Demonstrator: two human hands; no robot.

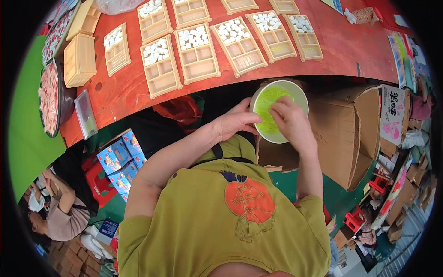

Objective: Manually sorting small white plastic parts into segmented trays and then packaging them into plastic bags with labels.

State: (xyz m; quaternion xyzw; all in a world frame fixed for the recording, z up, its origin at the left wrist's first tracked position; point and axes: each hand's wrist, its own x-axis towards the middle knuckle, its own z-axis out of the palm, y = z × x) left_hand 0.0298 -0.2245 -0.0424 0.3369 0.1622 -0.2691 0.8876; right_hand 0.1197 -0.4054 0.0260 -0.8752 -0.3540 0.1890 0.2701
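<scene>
A white bowl (302,98) of thin, bright green strips (272,98) is held over my lap, just off the table's near edge. My left hand (234,122) grips its left side, with the thumb over the rim. Inside the bowl, my right hand (293,122) has its fingers pinched together on the green strips; the fingertips are partly hidden. Beyond the bowl, beige compartment trays (165,84) stand in rows, with white chunky pieces (193,37) in their far compartments. Two trays at the right, one of them a narrow tray (315,53), also show some green strips.
The red table (115,104) bears stacked beige trays (79,60), a clear lid (86,113) and a dark round tray of pinkish packets (49,97) at the left. Open cardboard boxes (339,138) stand at my right. Another person (67,217) sits at lower left.
</scene>
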